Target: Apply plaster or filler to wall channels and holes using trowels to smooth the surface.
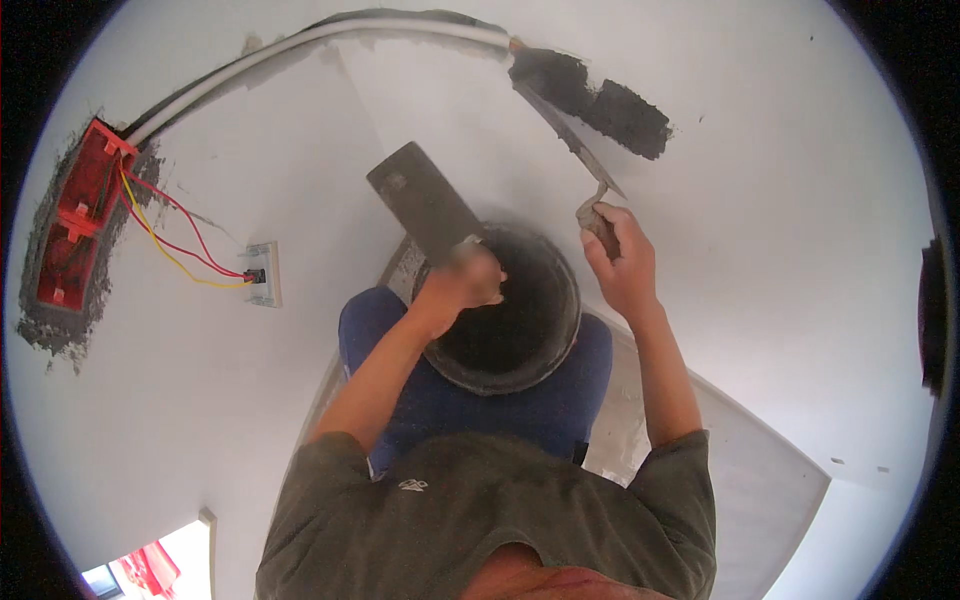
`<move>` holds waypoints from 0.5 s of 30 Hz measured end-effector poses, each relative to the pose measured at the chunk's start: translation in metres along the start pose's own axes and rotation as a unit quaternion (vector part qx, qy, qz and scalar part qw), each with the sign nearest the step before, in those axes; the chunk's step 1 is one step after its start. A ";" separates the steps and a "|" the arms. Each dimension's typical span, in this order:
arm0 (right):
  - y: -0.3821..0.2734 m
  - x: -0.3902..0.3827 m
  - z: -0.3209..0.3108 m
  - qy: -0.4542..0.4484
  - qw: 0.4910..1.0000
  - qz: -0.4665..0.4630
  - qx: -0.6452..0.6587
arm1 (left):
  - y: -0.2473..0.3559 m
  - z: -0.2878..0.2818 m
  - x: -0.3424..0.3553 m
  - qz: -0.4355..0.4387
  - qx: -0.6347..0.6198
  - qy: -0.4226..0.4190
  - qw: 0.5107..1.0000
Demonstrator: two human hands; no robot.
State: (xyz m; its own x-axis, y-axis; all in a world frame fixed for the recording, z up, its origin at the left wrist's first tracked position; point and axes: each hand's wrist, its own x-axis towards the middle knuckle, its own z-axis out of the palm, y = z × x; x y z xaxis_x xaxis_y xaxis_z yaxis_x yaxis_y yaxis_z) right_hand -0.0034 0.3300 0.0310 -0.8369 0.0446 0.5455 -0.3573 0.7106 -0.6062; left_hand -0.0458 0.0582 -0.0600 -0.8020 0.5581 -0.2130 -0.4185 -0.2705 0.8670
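Observation:
My left hand [465, 280], closed and slightly blurred, grips a grey rectangular flat plastering tool [420, 200] above a round black bucket [500, 335] between my knees. My right hand [620, 255] holds a trowel [580, 140] by its handle. The trowel's blade points up toward two joined patches of dark grey mortar [625, 120] on the white wall [760, 220]; whether it touches them I cannot tell. A white conduit [300, 36] curves along a channel to these patches.
Two red wall boxes [75, 255] are set in grey mortar at the left, with red and yellow wires running to a loose switch or socket plate [265, 275]. A bright opening [150, 565] with red cloth shows at lower left.

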 end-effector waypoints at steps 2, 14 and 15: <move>0.008 0.005 0.000 -0.013 0.996 0.062 0.060 | 0.008 0.017 0.021 -0.021 -0.039 -0.013 0.999; -0.001 -0.006 -0.033 -0.042 0.975 0.187 0.111 | 0.003 0.078 0.091 0.109 0.003 -0.085 0.990; -0.004 -0.007 -0.037 -0.041 0.976 0.190 0.102 | 0.004 0.082 0.093 0.103 0.008 -0.082 0.991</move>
State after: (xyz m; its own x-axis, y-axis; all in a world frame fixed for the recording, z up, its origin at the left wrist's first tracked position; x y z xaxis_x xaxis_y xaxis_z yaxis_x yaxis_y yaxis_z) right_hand 0.0193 0.3528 0.0507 -0.9524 0.2159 0.2154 -0.0819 0.4993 -0.8626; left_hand -0.0874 0.1730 -0.0394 -0.7894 0.6122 0.0441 -0.2451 -0.3803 0.8918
